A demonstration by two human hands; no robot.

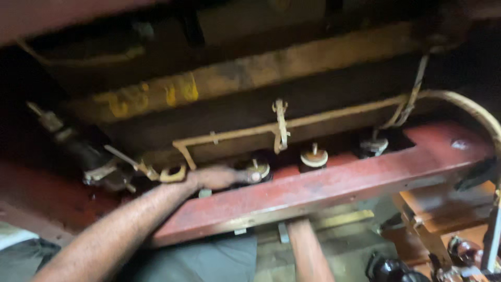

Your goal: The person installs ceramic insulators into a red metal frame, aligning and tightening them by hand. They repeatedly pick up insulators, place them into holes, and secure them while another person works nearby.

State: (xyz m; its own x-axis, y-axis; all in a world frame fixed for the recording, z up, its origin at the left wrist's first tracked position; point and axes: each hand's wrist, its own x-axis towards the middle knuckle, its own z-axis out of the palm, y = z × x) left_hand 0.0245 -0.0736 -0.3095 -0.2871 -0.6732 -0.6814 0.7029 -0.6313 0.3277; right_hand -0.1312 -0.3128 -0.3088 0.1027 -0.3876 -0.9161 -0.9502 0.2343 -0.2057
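One hand, the left, reaches over the red steel beam; blur hides whether its fingers are apart or clamped. Its fingertips meet the nearest round mount nut, which sits atop the beam. Beyond run two more mounts and a rusty pipe. Turning that nut seems underway; next, a firmer grip.

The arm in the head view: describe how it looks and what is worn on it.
One bare forearm shows, with no sleeve, glove, watch or band on it. Its hand is blurred, with no ring or glove discernible. No second hand is in view.
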